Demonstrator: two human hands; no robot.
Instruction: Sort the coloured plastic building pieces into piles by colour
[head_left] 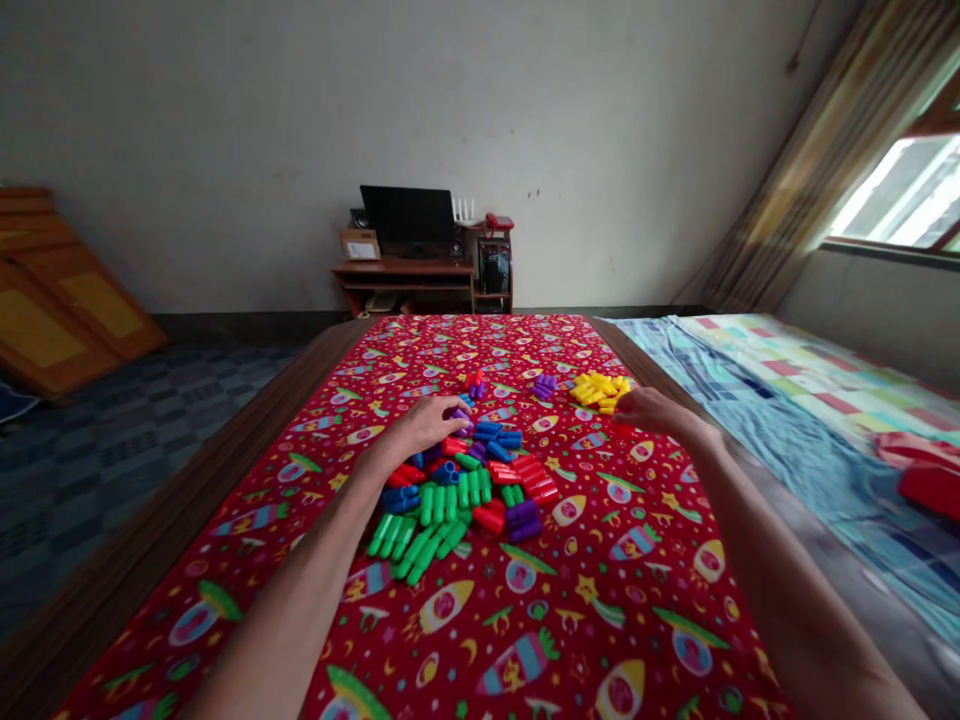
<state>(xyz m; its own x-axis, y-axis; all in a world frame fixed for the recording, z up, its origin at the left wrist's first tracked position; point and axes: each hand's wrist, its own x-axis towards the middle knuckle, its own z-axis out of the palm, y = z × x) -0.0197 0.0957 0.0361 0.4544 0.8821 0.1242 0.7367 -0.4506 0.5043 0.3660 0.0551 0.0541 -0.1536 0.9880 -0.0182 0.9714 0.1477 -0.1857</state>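
My left hand [431, 422] reaches over the far left part of a mixed pile, its fingers curled at a purple piece [460, 420]. Blue pieces [501, 438], red pieces [534, 478] and green pieces [442, 503] lie beside and nearer than it, with a purple piece [523, 521] at the pile's right. My right hand [646, 410] is at the near right edge of a yellow heap [598, 390]; its fingers are bent, and whatever lies between them is too small to make out. A small purple group [544, 387] sits left of the yellow heap.
A red patterned cloth [525, 620] covers the table. Beyond it stand a desk [405, 268] with a monitor [407, 220]. A bed [825, 400] is on the right, and a wooden cabinet [67, 290] on the left.
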